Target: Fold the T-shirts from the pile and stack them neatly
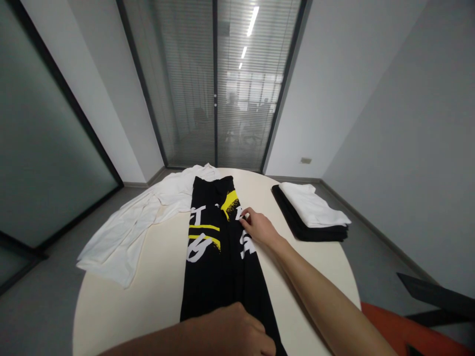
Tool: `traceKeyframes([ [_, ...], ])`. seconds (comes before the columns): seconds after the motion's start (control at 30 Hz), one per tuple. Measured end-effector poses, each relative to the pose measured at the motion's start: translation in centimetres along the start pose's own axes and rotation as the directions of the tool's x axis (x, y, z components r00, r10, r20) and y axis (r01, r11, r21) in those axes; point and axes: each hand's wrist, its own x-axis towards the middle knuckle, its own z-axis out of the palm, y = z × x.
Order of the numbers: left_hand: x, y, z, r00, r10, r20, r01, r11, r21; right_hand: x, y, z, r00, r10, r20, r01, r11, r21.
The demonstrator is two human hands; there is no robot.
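Note:
A black shirt (218, 267) with white and yellow print lies folded into a long strip down the middle of a round cream table (148, 296). My right hand (260, 228) rests on the shirt's right edge near the print, with its fingers pinched together on the cloth. At the near end my left hand (233, 331) is closed, knuckles up, and presses or grips the hem of the same shirt.
A loose white garment (129, 227) sprawls over the table's left side and hangs past the edge. At the right stands a stack of folded clothes (311, 212), white on black. An orange chair (401, 331) is at the lower right. Glass doors with blinds lie behind.

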Motion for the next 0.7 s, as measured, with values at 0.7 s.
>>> traceKeyframes([
  [0.7,3.9,1.4,5.8,0.965,-0.263,-0.007,0.262,0.963,-0.067,0.3,1.7,0.3,0.994,-0.107,-0.006,0.107,0.991,0.079],
])
